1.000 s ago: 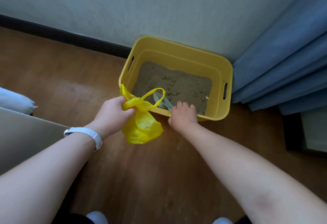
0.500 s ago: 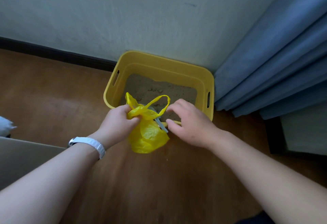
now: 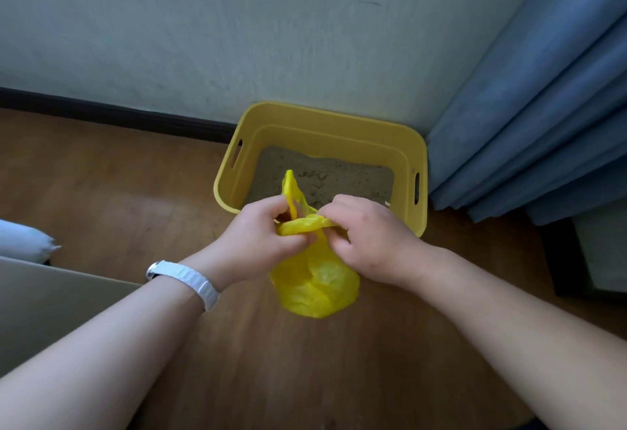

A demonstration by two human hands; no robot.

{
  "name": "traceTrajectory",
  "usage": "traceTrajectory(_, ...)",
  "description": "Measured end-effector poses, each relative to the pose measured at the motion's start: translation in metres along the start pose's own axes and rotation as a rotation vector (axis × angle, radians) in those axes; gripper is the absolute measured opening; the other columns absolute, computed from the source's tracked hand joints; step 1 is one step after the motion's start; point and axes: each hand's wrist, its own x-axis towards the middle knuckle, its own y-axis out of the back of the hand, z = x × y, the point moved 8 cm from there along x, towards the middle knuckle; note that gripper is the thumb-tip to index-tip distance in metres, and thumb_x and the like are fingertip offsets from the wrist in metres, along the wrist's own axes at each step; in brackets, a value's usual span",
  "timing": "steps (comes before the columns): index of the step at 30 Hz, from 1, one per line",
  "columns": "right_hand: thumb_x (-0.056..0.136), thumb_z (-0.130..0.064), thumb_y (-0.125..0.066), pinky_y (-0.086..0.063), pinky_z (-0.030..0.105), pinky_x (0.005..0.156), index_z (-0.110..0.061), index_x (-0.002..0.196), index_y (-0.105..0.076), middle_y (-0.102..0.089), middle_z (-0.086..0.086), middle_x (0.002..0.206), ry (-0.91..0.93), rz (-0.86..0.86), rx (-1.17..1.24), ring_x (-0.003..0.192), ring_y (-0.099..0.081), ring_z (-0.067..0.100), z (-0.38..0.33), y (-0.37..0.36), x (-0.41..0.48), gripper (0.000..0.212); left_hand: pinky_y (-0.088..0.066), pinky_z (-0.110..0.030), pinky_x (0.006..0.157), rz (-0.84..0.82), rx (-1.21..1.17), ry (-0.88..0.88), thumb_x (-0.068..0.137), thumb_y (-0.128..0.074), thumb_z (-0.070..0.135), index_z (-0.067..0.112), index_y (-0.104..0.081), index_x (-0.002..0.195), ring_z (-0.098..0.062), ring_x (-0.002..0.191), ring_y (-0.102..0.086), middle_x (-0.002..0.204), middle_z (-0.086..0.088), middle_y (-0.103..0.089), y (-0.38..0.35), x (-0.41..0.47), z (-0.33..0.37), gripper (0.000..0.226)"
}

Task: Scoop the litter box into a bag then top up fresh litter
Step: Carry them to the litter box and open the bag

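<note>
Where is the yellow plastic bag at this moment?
In the head view, the yellow bag is at centre frame, gripped at its top by the left hand and right hand, just in front of the yellow litter box.

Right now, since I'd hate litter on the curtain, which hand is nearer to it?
Right. The right hand pinches the yellow bag on the blue curtain side; the left hand grips the bag's other side, farther from the curtain.

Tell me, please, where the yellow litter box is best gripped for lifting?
Grip the litter box by the slots cut in its two end walls, coming from left and right and hooking in from outside. It stands upright holding loose litter, so a level lift seems safest.
</note>
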Motion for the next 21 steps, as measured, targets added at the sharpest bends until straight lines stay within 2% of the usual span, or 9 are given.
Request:
traceTrajectory(4, 0.082, -0.019, -0.047, -0.044, 0.039, 0.059, -0.012, 0.085, -0.061, -0.052, 0.002, 0.080, 0.034, 0.005, -0.014, 0.079, -0.054, 0.028, 0.003, 0.002, -0.005, 0.016, -0.035, -0.023, 0.050, 0.015, -0.109, 0.035, 0.073, -0.078, 0.037, 0.012, -0.054, 0.067, -0.009, 0.053, -0.041, 0.058, 0.004, -0.047, 0.020, 0.000, -0.007, 0.034)
traceTrajectory(7, 0.080, -0.018, -0.047, -0.048, 0.045, 0.063, -0.014, 0.085, -0.064, -0.052, 0.002, 0.083, 0.003, 0.042, 0.030, 0.081, -0.052, 0.026, 0.013, 0.008, -0.009, 0.018, -0.030, -0.025, 0.049, 0.089, -0.091, 0.075, 0.086, -0.073, 0.033, 0.005, -0.053, 0.065, -0.008, 0.049, -0.035, 0.053, 0.005, -0.042, 0.033, 0.002, -0.016, 0.040)
traceTrajectory(9, 0.079, -0.014, -0.050, -0.049, 0.045, 0.067, -0.014, 0.087, -0.066, -0.056, 0.002, 0.088, -0.013, 0.087, 0.080, 0.083, -0.053, 0.026, 0.016, 0.014, -0.011, 0.018, -0.032, -0.025, 0.051, 0.170, -0.093, 0.144, 0.087, -0.070, 0.035, -0.002, -0.055, 0.070, -0.010, 0.050, -0.037, 0.055, 0.002, -0.048, 0.046, 0.005, -0.030, 0.044)
traceTrajectory(12, 0.077, -0.008, -0.050, -0.049, 0.043, 0.071, -0.015, 0.085, -0.063, -0.057, 0.002, 0.093, 0.009, 0.129, 0.118, 0.084, -0.054, 0.026, 0.013, 0.020, -0.013, 0.017, -0.043, -0.036, 0.065, 0.282, -0.184, 0.235, 0.074, -0.072, 0.048, 0.004, -0.054, 0.072, -0.019, 0.064, -0.049, 0.069, -0.008, -0.055, 0.064, 0.007, -0.049, 0.048)
traceTrajectory(14, 0.075, -0.004, -0.048, -0.048, 0.042, 0.070, -0.014, 0.085, -0.061, -0.057, 0.002, 0.092, 0.030, 0.149, 0.146, 0.083, -0.054, 0.026, 0.010, 0.024, -0.014, 0.019, -0.047, -0.034, 0.073, 0.360, -0.265, 0.230, 0.072, -0.075, 0.044, 0.016, -0.059, 0.088, -0.016, 0.075, -0.058, 0.085, -0.003, -0.061, 0.072, 0.005, -0.049, 0.036)
traceTrajectory(15, 0.075, -0.002, -0.048, -0.048, 0.042, 0.070, -0.014, 0.085, -0.060, -0.057, 0.002, 0.091, 0.044, 0.162, 0.155, 0.082, -0.053, 0.026, 0.008, 0.026, -0.015, 0.020, -0.046, -0.028, 0.076, 0.403, -0.251, 0.201, 0.074, -0.077, 0.039, 0.021, -0.057, 0.103, -0.011, 0.084, -0.060, 0.097, 0.001, -0.061, 0.078, 0.004, -0.042, 0.040)
traceTrajectory(17, 0.074, 0.000, -0.048, -0.047, 0.042, 0.069, -0.014, 0.084, -0.059, -0.056, 0.001, 0.090, 0.075, 0.183, 0.163, 0.081, -0.052, 0.025, 0.003, 0.030, -0.015, 0.021, -0.044, -0.024, 0.089, 0.535, -0.032, 0.043, 0.074, -0.078, 0.035, 0.022, -0.046, 0.128, -0.011, 0.108, -0.055, 0.124, 0.000, -0.051, 0.095, 0.000, -0.016, 0.064)
traceTrajectory(19, 0.074, 0.001, -0.048, -0.046, 0.042, 0.069, -0.014, 0.083, -0.058, -0.056, 0.001, 0.089, 0.101, 0.202, 0.164, 0.080, -0.052, 0.025, -0.001, 0.033, -0.014, 0.020, -0.039, -0.034, 0.103, 0.614, 0.284, -0.225, 0.072, -0.074, 0.035, 0.014, -0.042, 0.136, -0.023, 0.123, -0.046, 0.134, -0.008, -0.044, 0.100, -0.006, 0.022, 0.075)
traceTrajectory(21, 0.074, 0.003, -0.049, -0.046, 0.044, 0.068, -0.013, 0.082, -0.057, -0.056, 0.002, 0.088, 0.124, 0.214, 0.169, 0.080, -0.052, 0.025, -0.004, 0.034, -0.014, 0.020, -0.034, -0.042, 0.106, 0.504, 0.567, -0.393, 0.073, -0.067, 0.040, 0.015, -0.047, 0.135, -0.029, 0.126, -0.045, 0.135, -0.009, -0.050, 0.083, -0.007, 0.046, 0.070)
